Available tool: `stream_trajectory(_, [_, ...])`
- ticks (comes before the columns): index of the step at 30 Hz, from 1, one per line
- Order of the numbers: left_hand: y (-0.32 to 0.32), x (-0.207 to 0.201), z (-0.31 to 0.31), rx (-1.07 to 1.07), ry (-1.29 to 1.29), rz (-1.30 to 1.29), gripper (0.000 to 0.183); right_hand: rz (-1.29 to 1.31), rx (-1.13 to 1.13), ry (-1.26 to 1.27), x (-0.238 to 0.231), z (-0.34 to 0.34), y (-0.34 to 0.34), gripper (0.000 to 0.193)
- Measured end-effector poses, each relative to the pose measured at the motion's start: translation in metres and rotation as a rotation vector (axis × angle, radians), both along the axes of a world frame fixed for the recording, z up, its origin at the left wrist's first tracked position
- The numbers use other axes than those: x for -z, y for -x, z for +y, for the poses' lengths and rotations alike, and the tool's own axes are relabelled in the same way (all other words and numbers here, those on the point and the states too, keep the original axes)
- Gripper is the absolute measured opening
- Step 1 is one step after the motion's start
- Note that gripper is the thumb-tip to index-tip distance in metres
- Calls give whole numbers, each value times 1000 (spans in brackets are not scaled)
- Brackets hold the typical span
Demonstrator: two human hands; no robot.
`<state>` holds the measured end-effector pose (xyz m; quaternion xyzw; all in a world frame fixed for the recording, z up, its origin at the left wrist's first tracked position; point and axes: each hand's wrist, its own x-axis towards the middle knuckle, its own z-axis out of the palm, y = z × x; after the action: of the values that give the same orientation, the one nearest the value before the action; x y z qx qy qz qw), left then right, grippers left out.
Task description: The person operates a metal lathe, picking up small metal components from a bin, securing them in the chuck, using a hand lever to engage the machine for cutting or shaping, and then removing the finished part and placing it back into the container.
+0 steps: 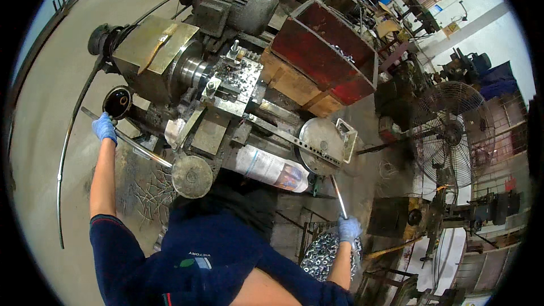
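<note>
My left hand (pixel 103 128), in a blue glove, is closed around a long metal lever (pixel 144 151). The lever runs toward a round, grimy disc (pixel 192 176) at the near side of a lathe. Right above that hand sits a round container of dark liquid (pixel 117 102). Off to the right, my gloved right hand (pixel 349 228) grips a slim metal handle (pixel 339 195) slanting down from a large round plate (pixel 322 140). Between my hands are the lathe's shiny spindle (pixel 194 72) and a tool slide (pixel 235 79) strewn with metal chips.
A basket of small metal nuts (pixel 326 258) is under my right forearm. A brush (pixel 156 51) lies on the headstock (pixel 164 31). Behind stand a motor (pixel 235 5) and red bin (pixel 317 51). A caged fan (pixel 453 133) stands right; a hose (pixel 76 119) hangs left.
</note>
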<state>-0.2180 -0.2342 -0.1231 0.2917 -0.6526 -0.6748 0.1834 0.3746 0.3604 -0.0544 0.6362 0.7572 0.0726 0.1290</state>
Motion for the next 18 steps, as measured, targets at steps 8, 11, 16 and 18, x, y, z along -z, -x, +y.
stream_trajectory(8, [-11,9,3,40,33,53,21,-43,-27,-115,-6,152,81,45])
stream_trajectory(11, [-7,6,13,93,78,-16,20,-34,-51,-244,9,174,114,53])
stream_trajectory(16, [-41,-18,-3,344,-53,-61,29,102,-243,-296,2,114,131,75])
stream_trajectory(18, [-29,54,-60,317,-177,-65,32,239,-405,-429,19,90,114,75])
